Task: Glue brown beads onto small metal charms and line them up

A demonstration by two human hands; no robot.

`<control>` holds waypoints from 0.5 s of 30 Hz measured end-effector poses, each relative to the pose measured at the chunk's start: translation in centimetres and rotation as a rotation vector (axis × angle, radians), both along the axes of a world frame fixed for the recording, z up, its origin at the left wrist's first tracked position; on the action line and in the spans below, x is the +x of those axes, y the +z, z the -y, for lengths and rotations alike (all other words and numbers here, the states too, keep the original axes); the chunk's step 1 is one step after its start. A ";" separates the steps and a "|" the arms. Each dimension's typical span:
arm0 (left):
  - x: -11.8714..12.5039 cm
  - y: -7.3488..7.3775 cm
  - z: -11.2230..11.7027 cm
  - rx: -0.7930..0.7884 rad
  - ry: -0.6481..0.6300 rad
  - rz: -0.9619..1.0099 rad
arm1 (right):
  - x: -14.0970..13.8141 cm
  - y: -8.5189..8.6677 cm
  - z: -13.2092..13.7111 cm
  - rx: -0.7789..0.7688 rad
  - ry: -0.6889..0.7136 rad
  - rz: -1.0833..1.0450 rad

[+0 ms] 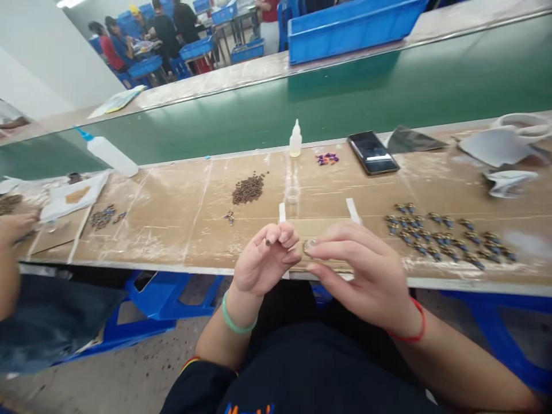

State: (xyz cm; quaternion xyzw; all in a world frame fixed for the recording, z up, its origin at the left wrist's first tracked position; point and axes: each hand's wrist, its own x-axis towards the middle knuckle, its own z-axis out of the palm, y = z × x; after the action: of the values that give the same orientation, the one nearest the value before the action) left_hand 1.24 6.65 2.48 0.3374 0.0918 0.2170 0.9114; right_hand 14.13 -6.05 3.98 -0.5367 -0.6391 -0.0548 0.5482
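1 brown piece [268,242] | pinched between left fingers [286,235] | 1 round piece [307,246] | pinched at tips of right fingers [340,249]

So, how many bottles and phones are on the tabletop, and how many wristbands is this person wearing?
Bottles: 2, large squeeze bottle and small dropper bottle
Smartphone: 1
Wristbands: 2, green wristband below the left hand, red wristband below the right hand
Total: 5

tiny brown piece [268,242] in the left hand [261,264] too small to identify, small pale round piece [307,247] partly hidden by the right hand [366,273], blue plastic bin [345,34] cut by the top edge, dark-clothed co-worker [43,322] cut off at left, distant people [166,34] blurred
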 end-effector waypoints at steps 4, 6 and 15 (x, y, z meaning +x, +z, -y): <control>-0.4 0.7 1.4 0.022 -0.025 -0.063 | -1.7 2.4 -1.6 0.046 0.052 0.022; -0.7 0.7 1.8 0.031 -0.025 -0.081 | -2.0 2.9 -1.5 0.053 0.057 0.027; -1.0 0.4 2.7 0.019 -0.047 -0.080 | -1.8 3.5 -1.0 0.019 0.072 0.047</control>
State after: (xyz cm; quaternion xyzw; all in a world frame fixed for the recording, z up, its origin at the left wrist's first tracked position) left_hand 0.26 4.00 2.90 0.3568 0.1182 0.1829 0.9085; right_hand 12.37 -5.09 7.46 -0.5069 -0.6701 -0.0537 0.5397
